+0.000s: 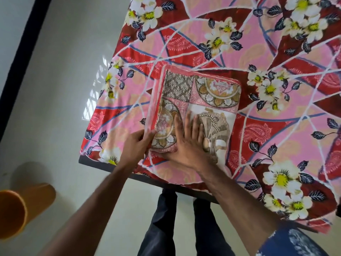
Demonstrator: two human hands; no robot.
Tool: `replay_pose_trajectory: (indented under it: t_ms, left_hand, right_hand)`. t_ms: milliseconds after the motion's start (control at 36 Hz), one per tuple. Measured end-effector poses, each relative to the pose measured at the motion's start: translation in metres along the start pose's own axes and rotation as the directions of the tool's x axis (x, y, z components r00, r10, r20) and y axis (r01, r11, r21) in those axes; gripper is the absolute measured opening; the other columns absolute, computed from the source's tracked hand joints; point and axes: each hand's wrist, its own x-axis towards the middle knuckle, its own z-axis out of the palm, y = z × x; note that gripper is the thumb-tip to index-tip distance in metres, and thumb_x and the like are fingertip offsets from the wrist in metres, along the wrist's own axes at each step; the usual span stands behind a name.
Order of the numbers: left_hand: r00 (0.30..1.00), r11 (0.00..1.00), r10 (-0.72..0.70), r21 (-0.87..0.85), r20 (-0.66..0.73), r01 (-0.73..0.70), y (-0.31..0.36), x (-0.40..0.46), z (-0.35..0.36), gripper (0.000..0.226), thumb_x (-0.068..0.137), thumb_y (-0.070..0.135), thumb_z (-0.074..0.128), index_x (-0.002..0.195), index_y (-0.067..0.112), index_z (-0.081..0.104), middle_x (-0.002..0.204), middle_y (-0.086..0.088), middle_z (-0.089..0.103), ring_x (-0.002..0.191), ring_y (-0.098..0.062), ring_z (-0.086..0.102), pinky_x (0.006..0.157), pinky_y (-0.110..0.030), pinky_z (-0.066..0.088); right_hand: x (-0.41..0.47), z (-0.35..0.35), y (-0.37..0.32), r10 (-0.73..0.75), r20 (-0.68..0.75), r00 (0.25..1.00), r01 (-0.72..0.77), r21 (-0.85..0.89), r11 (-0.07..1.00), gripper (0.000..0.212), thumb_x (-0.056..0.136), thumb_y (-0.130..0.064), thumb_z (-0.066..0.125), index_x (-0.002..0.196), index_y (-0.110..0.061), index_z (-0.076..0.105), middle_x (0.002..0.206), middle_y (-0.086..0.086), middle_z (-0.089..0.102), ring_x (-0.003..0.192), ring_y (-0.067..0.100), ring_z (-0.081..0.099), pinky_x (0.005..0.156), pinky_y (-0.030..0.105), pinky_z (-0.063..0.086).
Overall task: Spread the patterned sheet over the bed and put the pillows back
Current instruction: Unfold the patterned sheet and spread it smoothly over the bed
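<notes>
The fingers (191, 126) of the right hand (186, 145) lie straight and spread, pressed flat on the near part of a folded sheet (199, 100), palm down at its near edge. The fingers (147, 136) of the left hand (137, 145) are curled round the near left corner of that folded sheet, thumb on top, pinching the pink border there.

The folded sheet is a thick rectangle with a pink edge, brown and gold medallion patches and a pale panel with a tan figure under the right hand. It lies near the near left corner of the bed (129, 174), on top of a flowered cover (267, 52) in red and pink with white flowers, dark leaves and pale crossing lines. That cover is already spread flat over the mattress and reaches its left and near edges; a dark strip of bed frame shows under the near edge.

Both forearms reach in from the near side. The right arm ends in a blue and white patterned sleeve (291, 242) at the near right corner of the view. The person's legs in dark trousers (166, 228) stand just beside the near edge of the bed.

On the pale floor (64, 71) to the left lies a patch of sunlight with a grid pattern, close to the bed's left side. An orange plastic bucket (20, 211), blurred, sits at the near left
</notes>
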Motion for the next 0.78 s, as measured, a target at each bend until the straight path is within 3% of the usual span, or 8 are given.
replay_pose_trajectory:
  t_ms: [139,250,306,389,500,611,694,778]
  left_hand:
    - [0.996,0.977,0.086,-0.197,0.008,-0.083,0.015,-0.004,0.008,0.024,0.1,0.028,0.063,0.09,0.01,0.077,0.093,-0.019,0.076,0.083,-0.024,0.071,0.076,-0.052,0.058]
    - [0.954,0.933,0.293,-0.234,0.057,-0.273,0.049,-0.017,0.031,0.028,0.096,0.033,0.061,0.09,0.009,0.074,0.102,-0.031,0.057,0.095,-0.029,0.061,0.088,-0.056,0.049]
    - [0.907,0.909,0.402,-0.173,0.124,-0.379,0.068,-0.023,0.046,0.029,0.097,0.033,0.059,0.088,0.011,0.075,0.101,-0.02,0.057,0.099,-0.028,0.058,0.09,-0.048,0.047]
    - [0.819,0.858,0.509,-0.081,0.266,-0.507,0.097,-0.03,0.072,0.027,0.1,0.03,0.058,0.089,0.014,0.077,0.105,-0.012,0.058,0.105,-0.029,0.059,0.093,-0.045,0.047]
    - [0.606,0.667,0.642,0.048,0.469,-0.744,0.135,-0.049,0.116,0.024,0.103,0.015,0.048,0.1,0.008,0.071,0.121,-0.007,0.057,0.121,-0.019,0.054,0.103,-0.031,0.039]
    - [0.485,0.456,0.784,0.17,0.388,-0.873,0.147,-0.063,0.169,0.022,0.101,0.013,0.05,0.115,0.006,0.066,0.135,-0.01,0.054,0.127,-0.023,0.051,0.105,-0.041,0.04]
    - [0.532,0.409,0.755,0.36,0.383,-0.839,0.127,-0.05,0.203,0.033,0.101,0.022,0.052,0.131,0.01,0.058,0.146,-0.01,0.047,0.133,-0.029,0.046,0.108,-0.045,0.038]
    - [0.688,0.297,0.485,0.638,0.54,-0.71,0.084,-0.032,0.231,0.059,0.102,0.044,0.038,0.157,0.024,0.029,0.166,-0.007,0.025,0.151,-0.037,0.025,0.115,-0.062,0.029]
  right_hand:
    - [-0.012,0.002,0.001,-0.056,-0.163,0.985,0.049,-0.047,0.998,0.118,0.073,-0.095,0.037,0.16,-0.03,-0.008,0.167,0.016,-0.017,0.151,0.043,-0.019,0.121,0.062,-0.008]
    - [-0.021,-0.011,0.014,-0.133,-0.311,0.941,0.192,0.167,0.967,0.088,0.086,-0.063,0.05,0.159,-0.021,0.026,0.163,0.012,0.029,0.15,0.042,0.024,0.119,0.061,0.022]
    - [-0.03,-0.027,0.025,-0.059,-0.409,0.91,0.263,0.463,0.846,0.064,0.088,-0.042,0.061,0.146,-0.019,0.048,0.14,0.008,0.059,0.13,0.032,0.054,0.103,0.05,0.046]
    - [-0.054,-0.051,0.046,0.171,-0.393,0.903,0.203,0.743,0.638,0.038,0.088,-0.026,0.068,0.126,-0.025,0.065,0.11,-0.004,0.074,0.101,0.015,0.07,0.082,0.038,0.058]
    - [-0.095,-0.072,0.086,0.465,-0.294,0.835,0.215,0.952,0.216,0.009,0.083,-0.017,0.074,0.084,-0.025,0.075,0.07,-0.008,0.072,0.066,0.009,0.068,0.065,0.034,0.054]
    - [-0.14,-0.085,0.146,0.671,-0.288,0.684,0.28,0.952,0.123,0.02,0.088,-0.005,0.074,0.086,-0.024,0.078,0.07,-0.013,0.068,0.063,0.004,0.06,0.06,0.027,0.05]
    - [-0.171,-0.083,0.191,0.825,-0.201,0.529,0.298,0.954,0.041,0.022,0.084,-0.009,0.078,0.087,-0.03,0.074,0.077,-0.024,0.071,0.074,-0.004,0.066,0.071,0.024,0.056]
    - [-0.196,-0.075,0.231,0.898,-0.073,0.434,0.235,0.971,-0.034,0.027,0.079,-0.011,0.085,0.097,-0.022,0.069,0.095,-0.011,0.077,0.085,0.011,0.069,0.078,0.036,0.054]
